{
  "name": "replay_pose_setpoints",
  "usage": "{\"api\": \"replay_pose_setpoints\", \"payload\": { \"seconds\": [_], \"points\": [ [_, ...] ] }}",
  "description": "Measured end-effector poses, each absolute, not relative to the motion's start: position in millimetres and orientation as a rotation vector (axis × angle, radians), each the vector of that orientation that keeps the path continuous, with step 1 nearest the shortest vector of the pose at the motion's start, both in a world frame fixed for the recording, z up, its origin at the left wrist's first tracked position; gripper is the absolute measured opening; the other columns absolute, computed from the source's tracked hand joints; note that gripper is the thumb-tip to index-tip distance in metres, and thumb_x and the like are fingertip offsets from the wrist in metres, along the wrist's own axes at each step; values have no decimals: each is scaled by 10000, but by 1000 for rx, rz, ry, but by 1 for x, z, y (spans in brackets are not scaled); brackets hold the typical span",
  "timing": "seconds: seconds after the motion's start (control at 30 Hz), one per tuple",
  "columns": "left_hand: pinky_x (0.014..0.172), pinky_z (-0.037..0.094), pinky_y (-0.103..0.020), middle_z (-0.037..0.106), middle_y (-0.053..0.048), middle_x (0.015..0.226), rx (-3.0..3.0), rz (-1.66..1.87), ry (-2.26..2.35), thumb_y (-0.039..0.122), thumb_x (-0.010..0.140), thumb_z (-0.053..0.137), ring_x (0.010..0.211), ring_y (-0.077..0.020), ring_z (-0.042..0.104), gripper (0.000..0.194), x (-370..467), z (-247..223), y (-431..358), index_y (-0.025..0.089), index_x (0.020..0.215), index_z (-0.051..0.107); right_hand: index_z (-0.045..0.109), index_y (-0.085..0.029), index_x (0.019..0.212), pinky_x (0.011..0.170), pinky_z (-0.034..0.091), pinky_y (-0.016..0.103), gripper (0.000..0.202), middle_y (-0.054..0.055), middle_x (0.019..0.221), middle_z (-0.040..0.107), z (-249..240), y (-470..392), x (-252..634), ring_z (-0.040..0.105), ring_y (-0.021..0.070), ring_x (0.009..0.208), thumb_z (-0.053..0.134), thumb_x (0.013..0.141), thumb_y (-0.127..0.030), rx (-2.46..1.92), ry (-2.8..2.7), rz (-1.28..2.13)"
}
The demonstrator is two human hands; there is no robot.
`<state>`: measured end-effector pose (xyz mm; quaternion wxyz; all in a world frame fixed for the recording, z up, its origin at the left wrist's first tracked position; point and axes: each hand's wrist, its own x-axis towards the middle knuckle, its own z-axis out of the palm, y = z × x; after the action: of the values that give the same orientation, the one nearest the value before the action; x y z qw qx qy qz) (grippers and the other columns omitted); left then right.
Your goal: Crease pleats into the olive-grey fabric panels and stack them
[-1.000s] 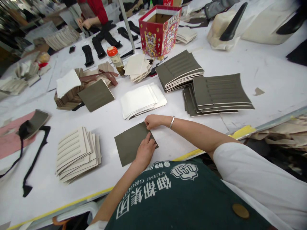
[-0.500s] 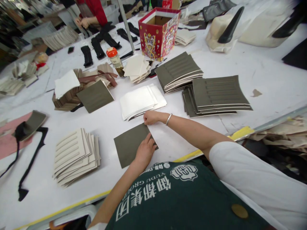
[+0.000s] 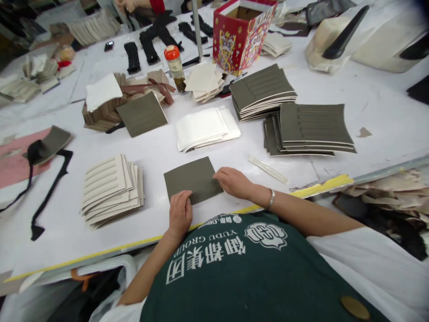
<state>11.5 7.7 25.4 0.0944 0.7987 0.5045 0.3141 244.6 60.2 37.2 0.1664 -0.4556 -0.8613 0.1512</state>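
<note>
A dark olive panel point(image 3: 189, 179) lies flat on the white table in front of me. My left hand point(image 3: 181, 212) rests at its lower left edge, fingers together over the border. At the panel's right edge my right hand point(image 3: 233, 181), with a bracelet on the wrist, pinches the border between thumb and fingers. Two thin pale strips point(image 3: 268, 169) lie to the right of that hand. Beyond the panel sits a stack of white sheets point(image 3: 204, 129). A stack of cream panels with raised ribs point(image 3: 112, 190) stands to the left.
Ribbed olive panels point(image 3: 313, 125) are stacked at the right. Farther back are a red patterned box point(image 3: 239, 40), a jar with an orange lid point(image 3: 174, 67) and a metal pole point(image 3: 197, 31). Black straps point(image 3: 50, 197) lie at the left. Another person's hands show at the top.
My right hand has moved from the panel's top corner to its right edge, and my left hand to the lower left edge. Thin pale strips now show at the right. The view has shifted.
</note>
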Motion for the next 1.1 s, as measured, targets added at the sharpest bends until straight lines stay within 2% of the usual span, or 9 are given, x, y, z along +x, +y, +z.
{"api": "replay_pose_setpoints", "payload": {
  "seconds": [0.13,0.3,0.5,0.7,0.83,0.97,1.1],
  "points": [
    [832,433,-389,591,-110,1041,2639,545,1433,96,820,388,964,-227,516,403,-6,7,-16,184,1188,528,593,-155,1063,802,401,316,280,106,1018,598,18,17,227,502,181,908,388,874,-142,-963,-2594,369],
    [828,404,-376,579,-110,1096,2813,230,1360,119,836,407,976,-226,505,406,1,4,-19,196,1221,512,582,-147,1113,779,408,353,298,132,1012,591,15,13,201,492,205,917,386,890,-165,-957,-2706,276],
    [814,431,-361,588,-100,1046,2725,354,1403,93,817,400,930,-213,505,387,-10,3,-19,175,1163,552,540,-144,1194,852,410,354,349,127,1112,570,15,1,213,483,216,993,388,880,-145,-1044,-2731,262],
    [853,441,-375,587,-121,1055,2725,483,1483,47,771,402,953,-221,508,405,-61,3,-28,141,1131,563,577,-160,1165,901,383,356,364,113,1131,586,9,-5,243,501,210,1015,402,850,-106,-1300,-2624,241],
    [880,401,-418,619,-87,992,2737,519,1524,131,825,437,942,-226,517,262,-57,18,-17,184,1011,615,648,-181,1036,843,386,359,285,101,1015,629,20,4,227,539,204,918,448,837,-140,-1428,-2556,293],
    [815,420,-342,619,-68,958,2608,671,1499,217,873,440,898,-194,514,200,-15,18,4,178,957,617,638,-173,1024,821,397,313,252,92,999,619,19,17,193,520,177,916,460,846,-148,-1298,-2435,360],
    [770,415,-337,608,-55,955,2558,553,1492,261,870,468,871,-201,499,176,9,0,12,186,945,609,634,-186,983,810,397,314,192,61,948,615,8,20,181,504,177,886,523,827,-180,-1206,-2455,401]
  ]
}}
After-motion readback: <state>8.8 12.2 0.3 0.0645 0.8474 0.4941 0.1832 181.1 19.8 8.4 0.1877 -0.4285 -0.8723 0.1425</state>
